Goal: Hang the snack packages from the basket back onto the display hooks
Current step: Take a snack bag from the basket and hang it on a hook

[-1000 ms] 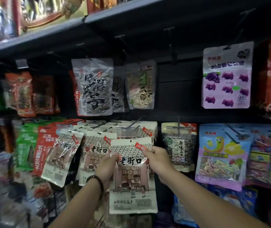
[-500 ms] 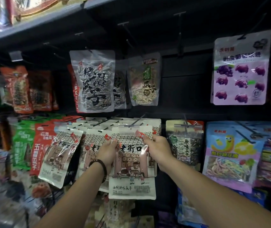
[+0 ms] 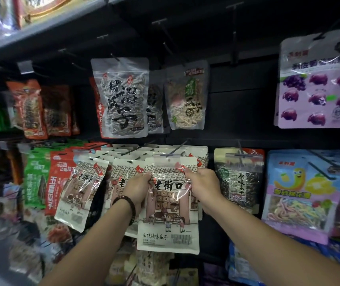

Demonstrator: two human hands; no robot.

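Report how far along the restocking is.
Done: matching white packages already hang in this row. In hand: left hand and right hand pinch one white package by its top corners, hole level with the hook tip; threaded or not, I cannot tell. Left: seating it; the basket is out of view, remainder unknown.

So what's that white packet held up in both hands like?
A glossy white plastic snack packet, flat, upright, facing the camera. It shows a drawn shop front, bold black characters, a small red tag upper right, a barcode lower right and a clear top strip with a hang hole. The left hand pinches its left edge, the right hand its upper right edge. Behind it hang matching packets; whether it is on the hook is unclear.
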